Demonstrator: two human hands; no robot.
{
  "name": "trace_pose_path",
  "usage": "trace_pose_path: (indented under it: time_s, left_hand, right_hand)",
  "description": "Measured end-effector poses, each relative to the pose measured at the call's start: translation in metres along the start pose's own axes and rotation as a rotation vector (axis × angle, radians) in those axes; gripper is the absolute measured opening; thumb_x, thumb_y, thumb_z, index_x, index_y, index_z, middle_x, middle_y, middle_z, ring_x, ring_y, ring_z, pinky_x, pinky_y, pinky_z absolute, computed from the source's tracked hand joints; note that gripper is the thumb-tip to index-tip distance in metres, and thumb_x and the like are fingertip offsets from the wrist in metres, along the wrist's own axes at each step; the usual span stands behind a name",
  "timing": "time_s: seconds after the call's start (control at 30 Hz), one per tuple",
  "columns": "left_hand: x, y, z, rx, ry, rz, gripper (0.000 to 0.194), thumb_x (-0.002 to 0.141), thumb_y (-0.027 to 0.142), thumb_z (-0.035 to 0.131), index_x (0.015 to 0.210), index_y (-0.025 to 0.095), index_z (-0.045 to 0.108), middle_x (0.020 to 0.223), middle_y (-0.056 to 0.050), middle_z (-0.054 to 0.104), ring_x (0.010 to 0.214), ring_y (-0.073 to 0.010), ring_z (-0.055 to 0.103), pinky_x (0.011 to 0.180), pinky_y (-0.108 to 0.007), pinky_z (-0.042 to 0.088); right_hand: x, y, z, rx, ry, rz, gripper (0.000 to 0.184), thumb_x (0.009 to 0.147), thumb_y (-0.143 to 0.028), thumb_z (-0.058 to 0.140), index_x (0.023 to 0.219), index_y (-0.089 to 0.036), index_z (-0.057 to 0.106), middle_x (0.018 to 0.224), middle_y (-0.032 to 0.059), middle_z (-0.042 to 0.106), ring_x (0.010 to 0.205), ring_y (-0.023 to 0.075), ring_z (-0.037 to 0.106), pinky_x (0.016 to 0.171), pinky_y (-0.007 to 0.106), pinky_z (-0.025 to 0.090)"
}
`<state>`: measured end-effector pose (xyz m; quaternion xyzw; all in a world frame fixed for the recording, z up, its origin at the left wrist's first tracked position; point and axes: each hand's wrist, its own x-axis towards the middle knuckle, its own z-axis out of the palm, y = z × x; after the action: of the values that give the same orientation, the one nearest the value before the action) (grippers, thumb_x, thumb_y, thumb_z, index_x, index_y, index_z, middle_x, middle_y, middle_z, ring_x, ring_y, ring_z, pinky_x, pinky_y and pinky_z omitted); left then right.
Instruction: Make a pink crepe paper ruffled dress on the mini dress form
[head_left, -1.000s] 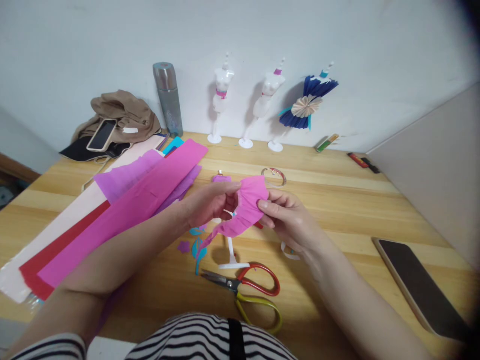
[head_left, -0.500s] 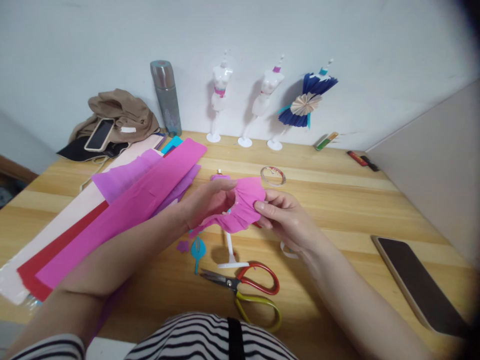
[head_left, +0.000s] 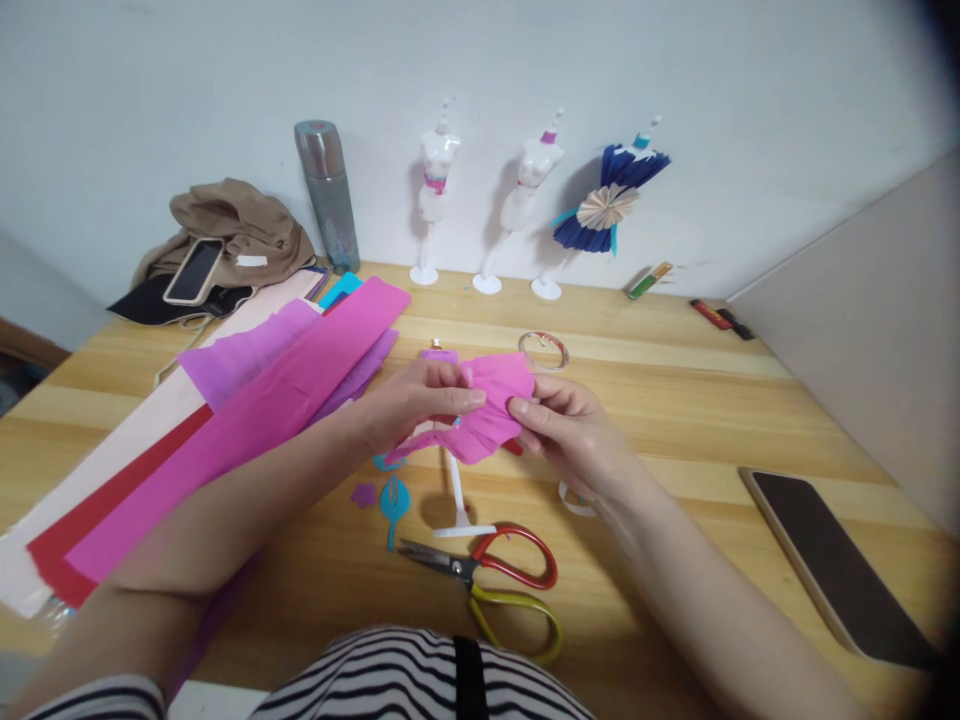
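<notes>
Between my hands is a gathered strip of pink crepe paper [head_left: 499, 385], fanned out on the right and trailing a narrow end to the lower left. My left hand [head_left: 420, 400] pinches its gathered edge, thumb on top. My right hand [head_left: 566, 425] grips the right side between thumb and fingers. Below the paper a white mannequin stand [head_left: 459, 490] lies on the table, its upper part mostly hidden. Scissors [head_left: 465, 570] with one red and one yellow handle lie nearer me. A blue leaf-shaped cutout [head_left: 394, 498] and a purple flower cutout [head_left: 364, 495] lie to the left.
Crepe paper sheets [head_left: 255, 420] cover the left side. Behind stand a flask [head_left: 328, 200], two bare white mannequins [head_left: 435, 190] and one in a blue paper dress [head_left: 607, 205]. A wire coil [head_left: 544, 352] lies beyond my hands; a phone [head_left: 832, 565] lies right.
My left thumb has moved down and right over the pink crepe paper, pressing its gathers. The paper's trailing end has shifted up. My right hand keeps its grip.
</notes>
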<state>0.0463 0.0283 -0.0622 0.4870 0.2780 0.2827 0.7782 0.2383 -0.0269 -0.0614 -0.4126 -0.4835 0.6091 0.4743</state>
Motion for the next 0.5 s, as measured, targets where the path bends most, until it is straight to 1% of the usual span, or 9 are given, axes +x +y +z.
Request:
trace_pose_path:
  time_s: [0.13,0.27,0.4,0.5]
  left_hand:
    - [-0.0032,0.0082,0.0067,0.085,0.074,0.054,0.027,0.062,0.029,0.084,0.059,0.013,0.063,0.054,0.003,0.058,0.052,-0.0067,0.05,0.052,-0.021,0.038]
    - [-0.0028,0.0076,0.0078,0.111,0.123,0.092,0.029,0.061,0.027,0.082,0.055,0.014,0.057,0.049,0.005,0.053,0.045,-0.0039,0.042,0.046,-0.019,0.029]
    - [-0.0002,0.0061,0.006,0.1,0.139,0.102,0.029,0.06,0.027,0.081,0.052,0.014,0.056,0.05,0.004,0.054,0.049,-0.0053,0.046,0.048,-0.019,0.033]
    - [0.0004,0.0055,0.0052,0.092,0.122,0.102,0.029,0.06,0.028,0.081,0.052,0.014,0.056,0.051,0.003,0.054,0.05,-0.0056,0.047,0.048,-0.019,0.033]
  right_hand:
    - [0.001,0.0025,-0.0006,-0.054,0.06,-0.039,0.033,0.079,-0.046,0.078,0.064,-0.021,0.063,0.046,-0.0037,0.044,0.043,0.0093,0.033,0.047,0.029,0.02]
    - [0.0022,0.0029,-0.0011,-0.024,0.157,-0.078,0.031,0.075,-0.044,0.081,0.064,-0.021,0.063,0.046,-0.0042,0.047,0.04,0.0082,0.034,0.044,0.028,0.02]
    - [0.0029,0.0022,-0.0024,-0.006,0.216,-0.108,0.028,0.075,-0.043,0.081,0.068,-0.021,0.066,0.045,-0.0054,0.046,0.04,0.0077,0.034,0.044,0.028,0.02]
    - [0.003,0.001,-0.0034,0.027,0.195,-0.09,0.031,0.075,-0.045,0.08,0.065,-0.021,0.063,0.045,-0.005,0.046,0.041,0.0087,0.035,0.045,0.029,0.02]
